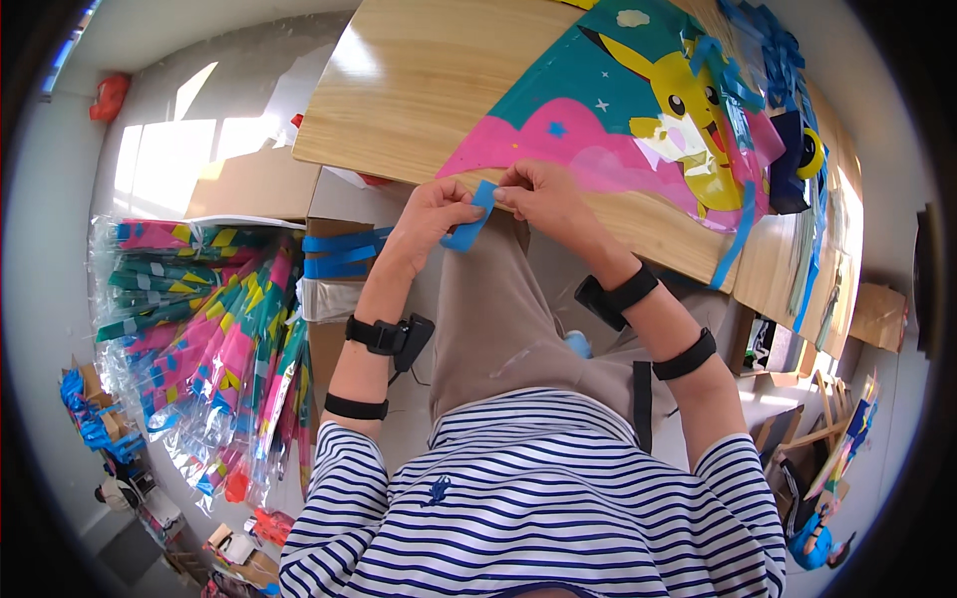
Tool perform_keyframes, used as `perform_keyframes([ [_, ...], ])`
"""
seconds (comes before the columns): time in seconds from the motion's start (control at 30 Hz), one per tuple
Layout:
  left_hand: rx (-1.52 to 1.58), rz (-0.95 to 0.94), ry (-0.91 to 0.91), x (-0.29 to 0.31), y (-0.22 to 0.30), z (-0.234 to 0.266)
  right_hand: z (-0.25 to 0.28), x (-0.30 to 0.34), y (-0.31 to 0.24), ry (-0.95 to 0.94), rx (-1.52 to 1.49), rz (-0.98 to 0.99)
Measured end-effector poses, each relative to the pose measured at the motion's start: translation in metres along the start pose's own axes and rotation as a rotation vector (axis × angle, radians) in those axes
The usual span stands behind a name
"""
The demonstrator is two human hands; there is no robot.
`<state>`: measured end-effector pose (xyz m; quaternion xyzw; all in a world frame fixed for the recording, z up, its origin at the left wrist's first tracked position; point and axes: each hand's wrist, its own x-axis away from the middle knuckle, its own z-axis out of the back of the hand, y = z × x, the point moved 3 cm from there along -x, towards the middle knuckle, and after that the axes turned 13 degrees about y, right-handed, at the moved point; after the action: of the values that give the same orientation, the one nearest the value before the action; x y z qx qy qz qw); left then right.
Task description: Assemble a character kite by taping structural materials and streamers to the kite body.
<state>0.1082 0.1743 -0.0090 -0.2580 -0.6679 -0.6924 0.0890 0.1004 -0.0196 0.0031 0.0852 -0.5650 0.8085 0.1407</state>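
Observation:
A short blue strip (467, 231) is stretched between my two hands over my lap, just off the table's near edge. My left hand (431, 217) pinches it from the left, thumb against fingers. At its upper right end, my right hand (546, 199) grips it with the fingertips. Beyond my hands, a triangular teal and pink printed sheet (558, 135) with a yellow cartoon figure lies on the wooden table (419, 80). It looks like a kite's sail. A longer blue ribbon (736, 244) hangs from its right corner over the edge.
Left of me, a box holds many rolled colourful sheets in clear plastic (214, 349). Blue strips (344, 254) hang beside it. A bundle of blue ribbons (778, 50) and a dark blue and yellow roll-like object (797, 159) sit at the table's right. A cardboard box (879, 317) stands farther right.

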Motion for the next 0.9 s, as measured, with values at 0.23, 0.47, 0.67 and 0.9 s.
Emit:
perform_keyframes([
  [0.23,0.051,0.018,0.042,-0.005,-0.009,0.005,-0.018,-0.014,0.004,0.145,0.195,0.261],
  [0.47,0.079,-0.031,0.229,-0.01,-0.015,0.017,-0.024,-0.028,-0.003,0.291,0.37,0.291],
  [0.67,-0.152,-0.146,0.453,-0.017,-0.017,0.018,-0.035,-0.033,-0.004,0.386,0.512,0.367],
  [0.9,-0.339,-0.232,0.534,-0.017,-0.018,0.014,-0.037,-0.035,-0.002,0.396,0.534,0.384],
])
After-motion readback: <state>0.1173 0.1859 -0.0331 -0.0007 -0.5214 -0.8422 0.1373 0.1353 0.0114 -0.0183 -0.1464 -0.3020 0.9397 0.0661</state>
